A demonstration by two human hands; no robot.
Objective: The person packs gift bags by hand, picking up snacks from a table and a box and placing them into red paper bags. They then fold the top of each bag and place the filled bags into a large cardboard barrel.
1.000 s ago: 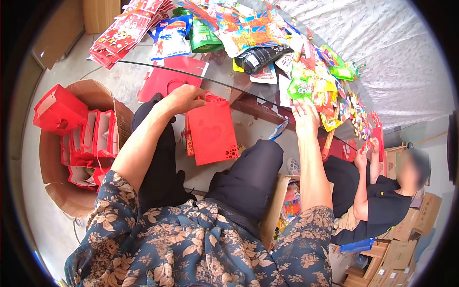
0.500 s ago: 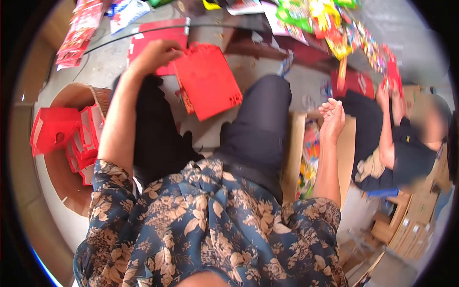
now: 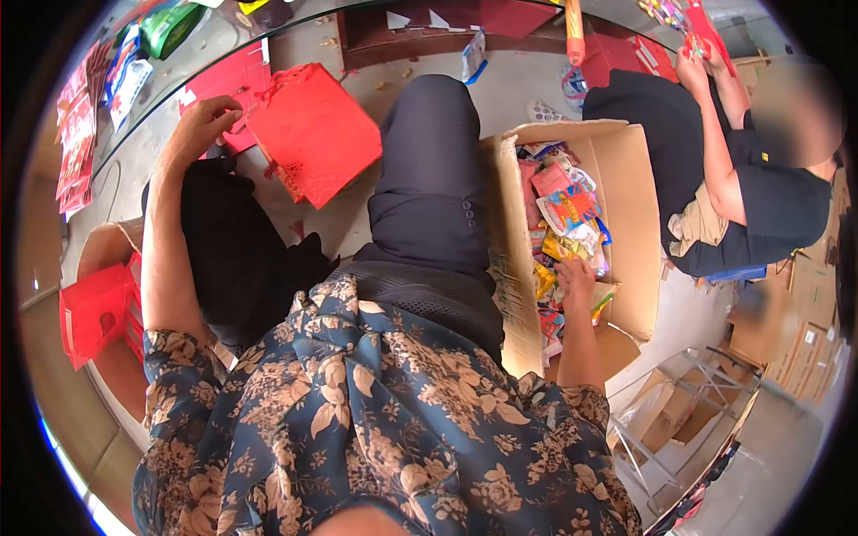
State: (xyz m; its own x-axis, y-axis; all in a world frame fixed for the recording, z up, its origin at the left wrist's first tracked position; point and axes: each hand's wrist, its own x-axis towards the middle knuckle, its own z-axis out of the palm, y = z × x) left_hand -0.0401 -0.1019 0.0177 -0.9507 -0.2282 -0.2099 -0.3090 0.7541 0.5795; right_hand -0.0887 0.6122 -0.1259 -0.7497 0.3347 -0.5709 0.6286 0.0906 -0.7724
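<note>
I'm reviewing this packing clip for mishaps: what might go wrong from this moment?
1. The left hand grips the red gift bag only at its top edge, and the bag hangs tilted; it may slip or crumple.
2. The right hand digs among loose packets in the cardboard box; it may snag extra ones or spill some over the wall.

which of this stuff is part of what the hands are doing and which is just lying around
In use: red gift bag, gripped by the left hand; cardboard box, with the right hand down among its snack packets.

Lying about: red bags in the tub at left; packets on the glass table; cartons at lower right.
</note>
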